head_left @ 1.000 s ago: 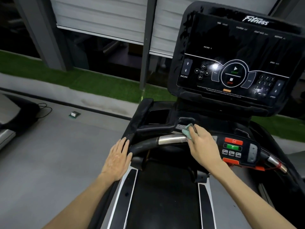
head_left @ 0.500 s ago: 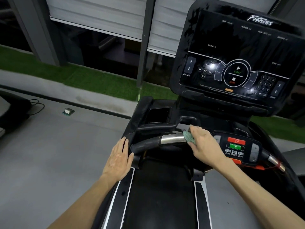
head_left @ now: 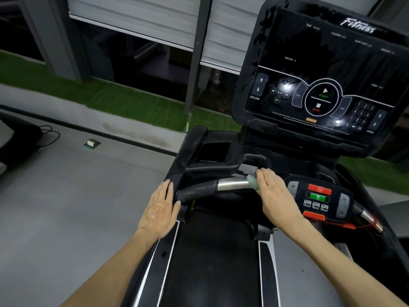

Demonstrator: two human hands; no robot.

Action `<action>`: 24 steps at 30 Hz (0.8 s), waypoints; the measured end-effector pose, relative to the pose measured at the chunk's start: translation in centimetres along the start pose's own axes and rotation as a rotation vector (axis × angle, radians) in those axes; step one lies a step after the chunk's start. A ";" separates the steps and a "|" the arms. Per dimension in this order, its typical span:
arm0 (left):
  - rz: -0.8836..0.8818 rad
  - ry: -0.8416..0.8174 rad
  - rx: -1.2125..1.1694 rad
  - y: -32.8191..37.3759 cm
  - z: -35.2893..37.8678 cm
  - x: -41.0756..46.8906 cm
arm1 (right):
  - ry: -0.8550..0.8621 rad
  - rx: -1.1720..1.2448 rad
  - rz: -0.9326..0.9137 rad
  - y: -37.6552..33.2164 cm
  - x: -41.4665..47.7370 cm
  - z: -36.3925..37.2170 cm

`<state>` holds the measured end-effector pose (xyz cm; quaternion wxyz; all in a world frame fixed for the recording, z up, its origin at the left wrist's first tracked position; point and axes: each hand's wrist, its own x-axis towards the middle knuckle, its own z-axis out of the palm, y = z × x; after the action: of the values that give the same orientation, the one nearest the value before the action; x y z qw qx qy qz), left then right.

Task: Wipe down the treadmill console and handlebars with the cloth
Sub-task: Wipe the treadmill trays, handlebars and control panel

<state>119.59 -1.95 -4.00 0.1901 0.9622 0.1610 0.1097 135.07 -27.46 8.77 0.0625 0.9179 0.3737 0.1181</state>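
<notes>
The black treadmill console (head_left: 327,85) stands at the upper right, its screen dark with white markings. Below it runs the front handlebar (head_left: 230,185), black rubber at the left and a bright metal sleeve in the middle. My right hand (head_left: 274,193) lies over the bar at the metal sleeve's right end and presses a pale green cloth (head_left: 251,181) against it; only a bunched edge of the cloth shows past my fingers. My left hand (head_left: 158,209) rests flat, fingers straight, on the left side rail where the bar ends.
A small control pad (head_left: 318,200) with red and green buttons sits on the bar right of my right hand. The black belt (head_left: 210,262) runs below. Grey floor lies to the left, with a small box (head_left: 91,143), a cable and another machine's edge (head_left: 13,138).
My right hand with the cloth has stayed on the bar's metal sleeve, shifting only slightly. My left hand has kept its place on the side rail. The view has drifted a little.
</notes>
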 end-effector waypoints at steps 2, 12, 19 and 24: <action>0.000 0.008 0.002 0.1 0.2 0.1 | 0.014 -0.014 0.006 -1.5 0.5 0.5; -0.014 0.003 -0.011 -0.2 0.5 -0.1 | 0.035 0.026 -0.066 -2.8 1.1 0.3; -0.022 0.001 0.021 0.0 0.5 0.0 | 0.001 -0.003 -0.065 -5.7 2.4 1.3; -0.015 0.004 0.039 -0.1 0.4 0.0 | -0.037 0.108 -0.221 -8.1 3.9 2.3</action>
<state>119.70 -2.03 -4.43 0.1716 0.9643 0.1707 0.1070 132.95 -19.05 5.56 0.0327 0.8752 0.4770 0.0732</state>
